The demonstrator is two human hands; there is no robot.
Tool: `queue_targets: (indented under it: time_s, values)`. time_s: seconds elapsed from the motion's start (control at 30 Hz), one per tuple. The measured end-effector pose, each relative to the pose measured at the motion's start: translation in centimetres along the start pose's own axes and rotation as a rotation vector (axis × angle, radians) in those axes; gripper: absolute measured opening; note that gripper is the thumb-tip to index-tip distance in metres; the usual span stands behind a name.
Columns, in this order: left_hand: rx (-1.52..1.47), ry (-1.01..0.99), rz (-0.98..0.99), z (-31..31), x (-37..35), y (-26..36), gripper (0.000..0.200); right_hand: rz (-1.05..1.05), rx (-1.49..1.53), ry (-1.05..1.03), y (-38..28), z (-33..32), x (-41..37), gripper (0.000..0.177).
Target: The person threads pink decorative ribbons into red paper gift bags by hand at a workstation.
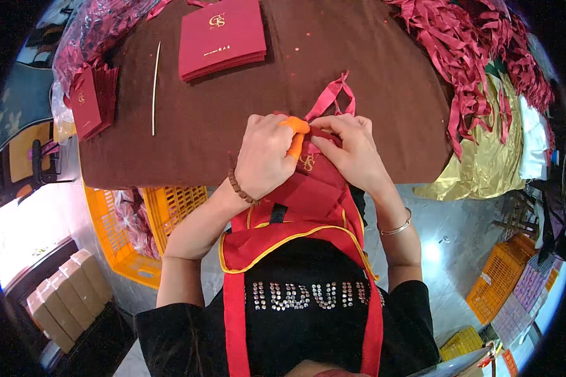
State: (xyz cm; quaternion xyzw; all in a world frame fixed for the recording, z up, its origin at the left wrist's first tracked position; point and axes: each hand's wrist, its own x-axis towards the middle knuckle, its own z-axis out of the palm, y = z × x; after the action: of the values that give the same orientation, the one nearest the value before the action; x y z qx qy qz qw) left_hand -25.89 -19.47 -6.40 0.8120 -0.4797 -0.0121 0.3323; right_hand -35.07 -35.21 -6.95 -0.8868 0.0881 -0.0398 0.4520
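Note:
At the table's front edge, my left hand [267, 147] is closed on the top of a small red bag [307, 162] with a gold logo. Orange covers [295, 129] sit on its thumb and a finger. My right hand [352, 147] pinches the bag's upper right side, fingertips close to the left hand's. A looped red ribbon [328, 100] rises from between the hands onto the table. The fingers hide where ribbon and bag meet. Farther off lies a stack of flat red bags with gold print [223, 38].
On the brown cloth-covered table [383, 81] lie a thin white stick [156, 88] and a fanned pile of small red bags [94, 103]. Red ribbons [446, 63] heap at the right above gold sheeting [484, 169]. An orange crate [126, 251] stands below left.

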Motion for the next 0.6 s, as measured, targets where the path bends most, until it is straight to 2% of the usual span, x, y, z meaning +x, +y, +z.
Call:
queue_targets:
  time_s: [0.4,0.53,0.6]
  values:
    - [0.046,-0.008,0.074,0.01,-0.11,-0.37,0.015,-0.003,-0.009,-0.006,0.03,-0.04,-0.1,0.024]
    - [-0.024,0.037,-0.001,-0.26,0.02,-0.52,0.014,0.01,0.012,-0.012,0.04,-0.12,-0.06,0.024]
    - [-0.122,0.03,-0.101,-0.27,0.02,-0.39,0.012,0.006,0.02,-0.015,0.26,-0.06,-0.06,0.024]
